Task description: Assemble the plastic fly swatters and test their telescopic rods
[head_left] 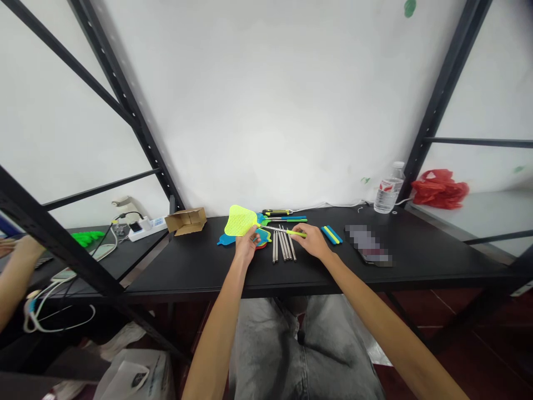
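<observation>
- One yellow-green swatter (239,221), center of frame, held just above the counter (416,261).
- Long axis runs nearly sideways, dipping slightly right; mesh head points left, yellow-green grip (296,233) points right.
- Left hand (246,244): fingers pinching the neck, at the head's lower right corner.
- Right hand (311,239): fingers closed around the grip, thumb side toward frame left.
- Silver rods (285,247) lie between the hands, near upright in frame; roughly six, too bunched for a sure count.
- Three loose tubes (331,235), two blue, one yellow, side by side, right of the right hand, slanting down-right.
- Blue swatter head (226,240) partly under the held one; overlapping pieces there, count unclear.
- One cardboard box (189,222), left of center; one bottle (388,191) and one red bag (441,189), right side.
- Another person's arm (19,266), left edge.
</observation>
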### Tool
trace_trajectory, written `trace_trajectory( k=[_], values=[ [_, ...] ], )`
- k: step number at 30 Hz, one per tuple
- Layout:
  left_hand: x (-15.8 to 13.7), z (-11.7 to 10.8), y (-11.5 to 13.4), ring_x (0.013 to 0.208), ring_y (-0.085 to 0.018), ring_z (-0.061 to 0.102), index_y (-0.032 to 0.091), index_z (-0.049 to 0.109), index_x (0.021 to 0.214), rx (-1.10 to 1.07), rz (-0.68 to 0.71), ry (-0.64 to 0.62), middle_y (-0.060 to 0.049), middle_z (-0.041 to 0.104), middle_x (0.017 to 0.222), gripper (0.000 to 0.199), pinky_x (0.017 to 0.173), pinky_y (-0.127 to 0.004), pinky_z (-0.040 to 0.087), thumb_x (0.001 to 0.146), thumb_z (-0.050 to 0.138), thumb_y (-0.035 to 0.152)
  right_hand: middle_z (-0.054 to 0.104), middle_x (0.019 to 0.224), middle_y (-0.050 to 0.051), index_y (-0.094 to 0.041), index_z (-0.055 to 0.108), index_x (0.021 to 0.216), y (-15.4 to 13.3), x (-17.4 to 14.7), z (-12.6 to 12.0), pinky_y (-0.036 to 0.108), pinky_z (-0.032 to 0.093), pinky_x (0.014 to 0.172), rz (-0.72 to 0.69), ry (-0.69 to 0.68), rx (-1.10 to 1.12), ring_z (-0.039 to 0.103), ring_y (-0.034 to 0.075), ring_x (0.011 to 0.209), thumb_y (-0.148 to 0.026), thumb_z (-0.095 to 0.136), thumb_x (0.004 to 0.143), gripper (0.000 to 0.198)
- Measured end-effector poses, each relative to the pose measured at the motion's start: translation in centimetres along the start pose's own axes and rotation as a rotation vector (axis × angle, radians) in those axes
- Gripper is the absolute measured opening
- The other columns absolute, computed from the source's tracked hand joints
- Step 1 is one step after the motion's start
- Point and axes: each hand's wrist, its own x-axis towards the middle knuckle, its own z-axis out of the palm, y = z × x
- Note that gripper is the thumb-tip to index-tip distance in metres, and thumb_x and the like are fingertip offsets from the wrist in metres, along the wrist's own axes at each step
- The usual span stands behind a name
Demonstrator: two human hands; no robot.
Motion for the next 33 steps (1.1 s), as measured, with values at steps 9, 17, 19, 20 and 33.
trace_trajectory(
  k=[9,17,19,20,33],
  values=[
    [-0.1,0.0,0.0,0.057,-0.007,0.056,0.017,0.068,0.093,0.008,-0.007,-0.011,-0.003,0.069,0.088,0.036,0.052,-0.022,0.045,0.063,0.086,0.024,0.073,0.094,0.006,-0.025,0.071,0.096,0.3,0.0,0.1,0.031,0.05,0.072,-0.008,-0.018,-0.015,0.067,0.023,0.083,-0.045,0.055,0.093,0.025],
    [-0.5,0.3,0.3,0.056,-0.007,0.057,0.018,0.067,0.101,0.029,-0.012,-0.036,-0.003,0.07,0.091,0.042,0.052,-0.022,0.047,0.064,0.086,0.025,0.074,0.092,0.005,-0.024,0.071,0.096,0.4,0.0,-0.1,0.028,0.046,0.07,-0.042,-0.024,-0.069,0.066,0.021,0.081,-0.046,0.05,0.097,0.03],
    [-0.5,0.3,0.4,0.057,-0.007,0.058,0.018,0.066,0.102,0.04,-0.014,-0.051,-0.004,0.07,0.092,0.043,0.053,-0.023,0.047,0.065,0.086,0.027,0.074,0.091,0.005,-0.024,0.071,0.096,0.4,0.0,-0.1,0.028,0.046,0.071,-0.049,-0.029,-0.085,0.066,0.021,0.08,-0.046,0.048,0.098,0.032],
    [-0.5,0.3,0.3,0.057,-0.008,0.059,0.017,0.066,0.103,0.045,-0.018,-0.06,-0.005,0.071,0.093,0.043,0.053,-0.023,0.048,0.065,0.086,0.028,0.074,0.091,0.006,-0.023,0.071,0.096,0.4,0.0,-0.1,0.028,0.046,0.071,-0.051,-0.03,-0.09,0.066,0.021,0.08,-0.046,0.048,0.098,0.033],
    [0.6,-0.6,0.3,0.053,-0.005,0.054,0.01,0.071,0.09,-0.106,0.092,0.182,-0.009,0.073,0.095,0.032,0.049,-0.02,0.044,0.067,0.083,0.027,0.072,0.088,0.003,-0.024,0.07,0.107,0.2,0.0,0.1,0.028,0.046,0.067,0.007,0.014,-0.063,0.063,0.018,0.07,-0.045,0.058,0.092,0.029]
  ],
)
